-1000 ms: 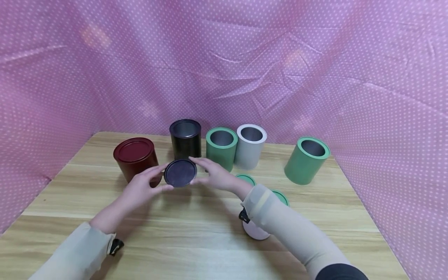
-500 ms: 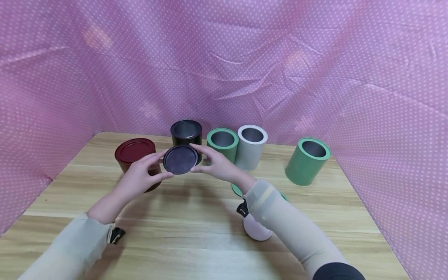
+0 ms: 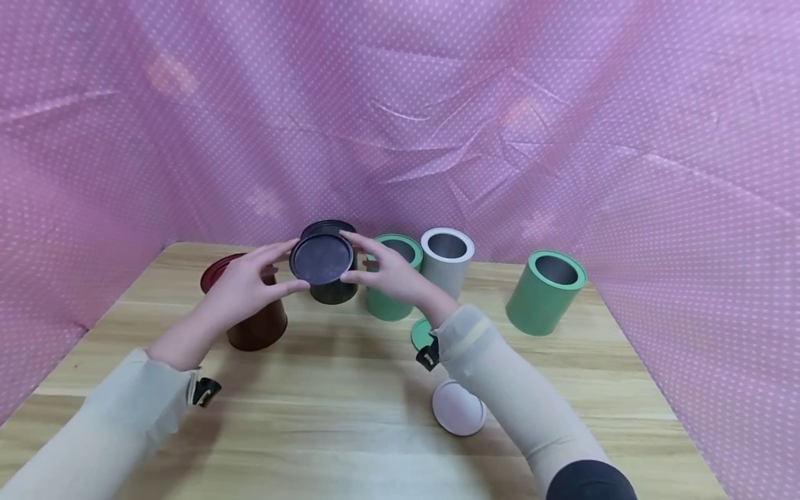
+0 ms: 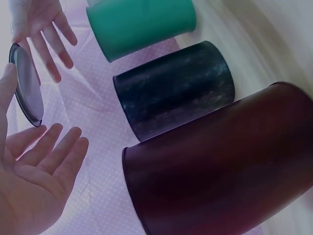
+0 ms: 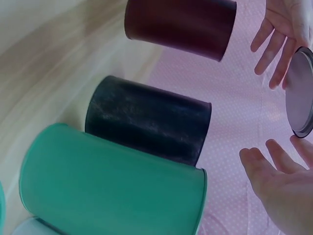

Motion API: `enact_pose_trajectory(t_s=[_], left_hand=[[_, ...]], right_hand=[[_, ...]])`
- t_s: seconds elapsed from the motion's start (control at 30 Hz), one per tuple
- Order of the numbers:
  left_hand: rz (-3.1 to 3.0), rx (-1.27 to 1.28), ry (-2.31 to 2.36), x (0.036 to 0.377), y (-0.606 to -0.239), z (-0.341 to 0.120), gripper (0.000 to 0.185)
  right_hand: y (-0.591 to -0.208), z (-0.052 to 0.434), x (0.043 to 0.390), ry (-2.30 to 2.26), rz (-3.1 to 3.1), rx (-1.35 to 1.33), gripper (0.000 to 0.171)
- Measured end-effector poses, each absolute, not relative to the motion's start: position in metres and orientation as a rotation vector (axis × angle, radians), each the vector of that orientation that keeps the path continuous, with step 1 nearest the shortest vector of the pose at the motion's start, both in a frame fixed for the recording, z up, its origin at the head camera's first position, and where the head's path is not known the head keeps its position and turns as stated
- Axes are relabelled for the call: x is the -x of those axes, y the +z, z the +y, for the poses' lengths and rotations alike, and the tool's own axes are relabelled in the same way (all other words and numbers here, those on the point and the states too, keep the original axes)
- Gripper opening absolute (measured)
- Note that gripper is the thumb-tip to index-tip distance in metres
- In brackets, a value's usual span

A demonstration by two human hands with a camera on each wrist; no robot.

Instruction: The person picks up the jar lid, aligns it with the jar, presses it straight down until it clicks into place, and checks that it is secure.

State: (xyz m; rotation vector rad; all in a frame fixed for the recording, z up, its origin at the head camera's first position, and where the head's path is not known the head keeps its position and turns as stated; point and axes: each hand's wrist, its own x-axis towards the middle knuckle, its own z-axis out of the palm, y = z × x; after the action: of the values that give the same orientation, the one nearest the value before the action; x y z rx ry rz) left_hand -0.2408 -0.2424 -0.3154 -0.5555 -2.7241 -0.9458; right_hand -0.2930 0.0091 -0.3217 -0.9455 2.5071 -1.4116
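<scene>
A round black lid (image 3: 321, 259) is held between both hands in the head view, level with the top of the black can (image 3: 334, 292) and partly hiding it. My left hand (image 3: 240, 288) pinches the lid's left edge between thumb and fingertips. At the opposite edge my right hand (image 3: 390, 274) pinches it the same way. Both wrist views show the lid (image 4: 30, 85) apart from the upright black can (image 5: 146, 122), above its rim. The dark red can (image 3: 259, 326), its top partly hidden by my left hand, stands to the left.
A green can (image 3: 390, 305) and a white can (image 3: 446, 267), both lidless, stand right of the black can. Another open green can (image 3: 542, 298) is farther right. On the wooden table (image 3: 312, 430) lie a green lid (image 3: 421, 335) and a pale lid (image 3: 458, 408). Pink dotted cloth (image 3: 400, 104) hangs behind.
Both hands have raised the black lid and carried it forward, from in front of the black can to its top. More of the red can's top is now covered by the left hand.
</scene>
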Motion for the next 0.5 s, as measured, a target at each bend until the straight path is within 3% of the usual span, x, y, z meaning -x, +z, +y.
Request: enact_pose_trajectory(t_s=[0.5], left_hand=[[-2.782, 0.558, -1.038, 0.270, -0.303, -0.241, 0.073]], right_hand=[[-0.309, 0.011, 0.320, -1.365, 2.499, 0.982, 0.066]])
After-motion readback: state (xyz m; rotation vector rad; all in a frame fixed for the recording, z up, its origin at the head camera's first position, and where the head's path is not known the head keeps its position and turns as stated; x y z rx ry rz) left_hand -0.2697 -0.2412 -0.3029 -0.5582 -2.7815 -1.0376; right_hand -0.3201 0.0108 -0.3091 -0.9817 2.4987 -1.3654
